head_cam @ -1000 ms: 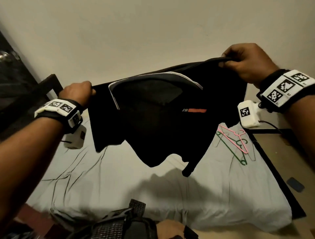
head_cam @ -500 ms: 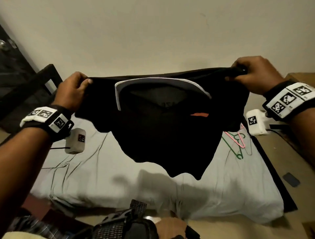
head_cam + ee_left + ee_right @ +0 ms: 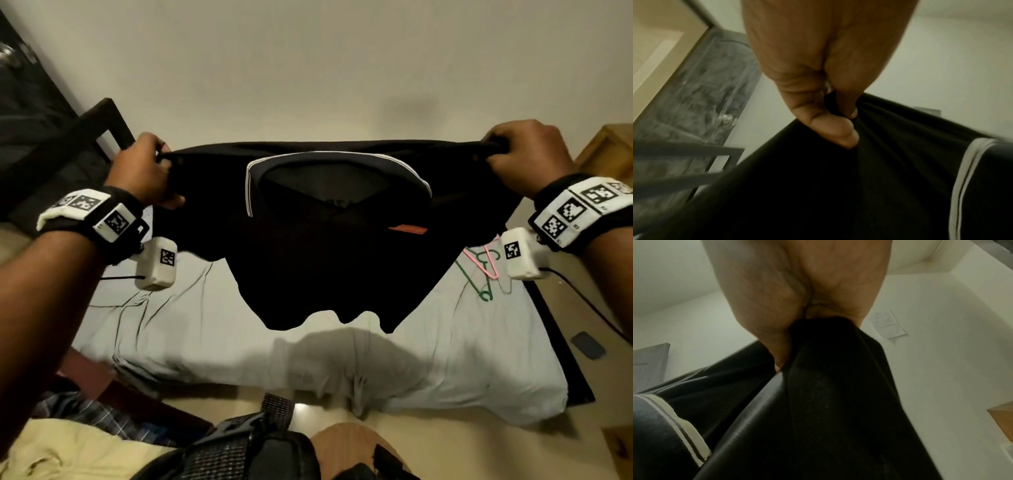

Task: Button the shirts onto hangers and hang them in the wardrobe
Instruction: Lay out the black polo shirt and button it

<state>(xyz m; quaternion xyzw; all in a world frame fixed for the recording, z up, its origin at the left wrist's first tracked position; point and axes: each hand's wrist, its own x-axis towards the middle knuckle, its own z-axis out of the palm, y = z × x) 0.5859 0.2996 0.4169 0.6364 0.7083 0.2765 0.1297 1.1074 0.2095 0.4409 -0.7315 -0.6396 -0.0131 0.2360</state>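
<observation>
Both hands clench a black short-sleeved polo shirt (image 3: 322, 246) by its shoulders.
The left hand (image 3: 144, 171) and right hand (image 3: 527, 154) stretch it taut in the air above the pale grey bedsheet (image 3: 445, 342), near pink and green plastic hangers (image 3: 479, 270).

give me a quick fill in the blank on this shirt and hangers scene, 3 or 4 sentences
1. Both hands, the left hand and the right hand, grip a shirt whose main colour is ____.
2. The shirt's collar is edged in ____.
3. Beside the green hanger lies another hanger coloured ____.
4. Both hangers lie on the ____, not in the shirt.

Missing words: black; white; pink; bed
</observation>
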